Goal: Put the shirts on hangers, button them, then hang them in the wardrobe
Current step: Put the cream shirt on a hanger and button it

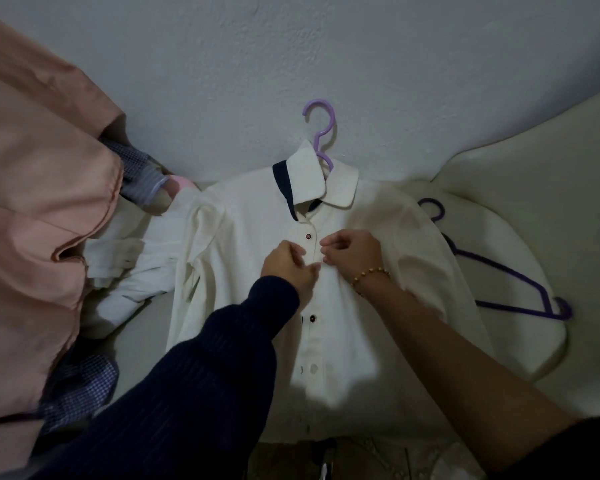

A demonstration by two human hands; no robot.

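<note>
A white shirt [250, 244] with a navy-trimmed collar lies flat on a pale bed, face up, on a lilac hanger [321, 133] whose hook pokes out above the collar. My left hand [288, 265] pinches the left edge of the button placket below the top button. My right hand [352, 252], with a bead bracelet on the wrist, pinches the right placket edge just opposite. The top button [308, 236] looks fastened; lower dark buttons [313, 318] show further down the front.
A second purple hanger [499, 275] lies on the bed to the right of the shirt. A pink garment [39, 202] hangs at the left, with a white shirt [125, 268] and checked blue clothes [80, 382] piled beside it. A plain wall [291, 46] is behind.
</note>
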